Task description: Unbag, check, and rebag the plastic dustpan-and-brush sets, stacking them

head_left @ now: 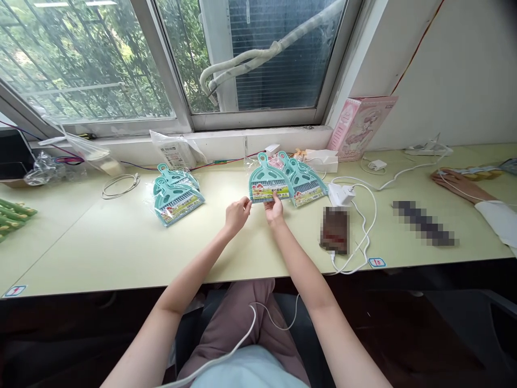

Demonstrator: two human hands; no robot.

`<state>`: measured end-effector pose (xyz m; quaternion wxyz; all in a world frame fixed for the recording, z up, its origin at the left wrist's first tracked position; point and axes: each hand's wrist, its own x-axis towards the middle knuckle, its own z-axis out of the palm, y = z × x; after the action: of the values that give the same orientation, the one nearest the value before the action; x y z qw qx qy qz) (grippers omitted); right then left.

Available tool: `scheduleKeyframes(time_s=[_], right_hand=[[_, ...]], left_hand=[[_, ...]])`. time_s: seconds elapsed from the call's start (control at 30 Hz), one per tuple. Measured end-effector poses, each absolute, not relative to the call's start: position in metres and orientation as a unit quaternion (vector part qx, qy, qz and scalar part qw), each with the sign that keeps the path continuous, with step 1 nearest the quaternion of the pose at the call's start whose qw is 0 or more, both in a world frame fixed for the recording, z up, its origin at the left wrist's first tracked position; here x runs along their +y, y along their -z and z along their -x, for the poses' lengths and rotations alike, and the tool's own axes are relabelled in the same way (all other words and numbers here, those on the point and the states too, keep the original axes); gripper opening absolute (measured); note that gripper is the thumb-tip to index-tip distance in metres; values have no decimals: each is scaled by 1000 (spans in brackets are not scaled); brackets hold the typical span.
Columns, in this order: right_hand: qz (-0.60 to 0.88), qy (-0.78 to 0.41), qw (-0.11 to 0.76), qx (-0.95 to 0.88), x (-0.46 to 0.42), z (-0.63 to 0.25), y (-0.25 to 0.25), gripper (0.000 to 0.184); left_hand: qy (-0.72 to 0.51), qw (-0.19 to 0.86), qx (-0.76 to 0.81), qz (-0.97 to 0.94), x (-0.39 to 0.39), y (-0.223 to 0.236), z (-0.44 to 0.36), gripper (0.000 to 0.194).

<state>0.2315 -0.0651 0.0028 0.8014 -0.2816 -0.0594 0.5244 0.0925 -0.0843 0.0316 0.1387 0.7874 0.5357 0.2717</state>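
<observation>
A teal mini dustpan-and-brush set in a clear bag [269, 182] stands tilted on the pale desk [121, 242]. My right hand [274, 210] pinches its lower edge by the label. My left hand [237, 213] has curled fingers touching the bag's lower left corner. More bagged teal sets [304, 180] lie just right of it. Another small pile of the same sets [175, 196] lies to the left.
A white charger and cable [341, 194] and a phone [335, 230] lie at right. Another person's hand [458, 183] rests at far right. A pink box [361, 126] leans on the wall. A coiled cable [119, 186], plastic bags and green items [12, 215] sit at left.
</observation>
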Motion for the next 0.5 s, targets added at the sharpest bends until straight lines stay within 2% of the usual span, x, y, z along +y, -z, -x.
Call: scheduleKeyframes(time_s=[0.33,0.5], right_hand=[[264,-547,789,-89,-70,-236,-13,23],[245,-567,781,-95,-70,-236,-16,23]], left_hand=[[-315,223,494,-780,-121,-14,-99,34],[-373,364,445,-728,-90,-8,-78,56]])
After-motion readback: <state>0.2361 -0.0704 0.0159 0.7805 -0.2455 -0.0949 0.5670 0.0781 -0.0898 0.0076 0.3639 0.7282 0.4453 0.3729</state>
